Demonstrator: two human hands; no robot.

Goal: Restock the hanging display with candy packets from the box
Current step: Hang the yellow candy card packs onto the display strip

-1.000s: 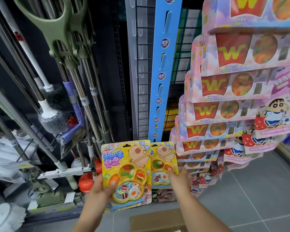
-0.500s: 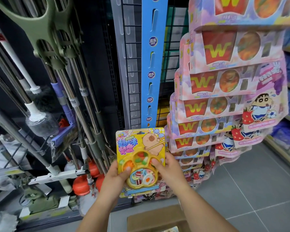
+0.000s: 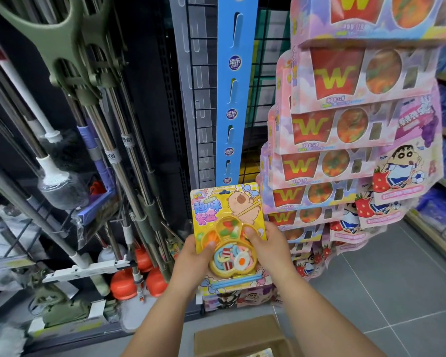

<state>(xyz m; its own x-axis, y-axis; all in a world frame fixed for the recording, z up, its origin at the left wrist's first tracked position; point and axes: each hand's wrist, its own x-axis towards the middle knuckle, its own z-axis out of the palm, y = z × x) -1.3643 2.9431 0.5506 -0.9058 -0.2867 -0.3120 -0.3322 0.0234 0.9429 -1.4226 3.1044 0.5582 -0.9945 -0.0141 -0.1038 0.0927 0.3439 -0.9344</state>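
Both hands clamped on one yellow candy packet (image 3: pixel 227 228). Left hand (image 3: pixel 193 261) grips lower left edge, thumb pressed on the blister tray front. Right hand (image 3: pixel 268 249) grips right edge, thumb on the tray too, fingers wrapped behind. Packet upright, face to camera, cartoon animal printed top right, hang slot at top centre.

Packet top edge right at the bottom end of the blue hanging strip (image 3: pixel 233 94); hooked on or not, cannot tell. Strip runs vertical up a dark wire grid panel (image 3: pixel 204 73), slots along it bare, round logos between the slots.

Just below the packet, more cartoon-printed packs (image 3: pixel 240 296) partly hidden behind it.

Right of the strip, a cascade of pink packs with red "W" cups (image 3: pixel 327 124), overlapping downward, touching or nearly touching packet's right side. Further right, strawberry cartoon bags (image 3: pixel 397 176) hanging.

Left side: mop and broom handles (image 3: pixel 119 150) leaning in a rack, orange plungers (image 3: pixel 139 279) at the base.

Cardboard box (image 3: pixel 242 336) open on grey tile floor (image 3: pixel 384 292) at bottom centre, between the forearms, a bit of yellow packaging visible inside.
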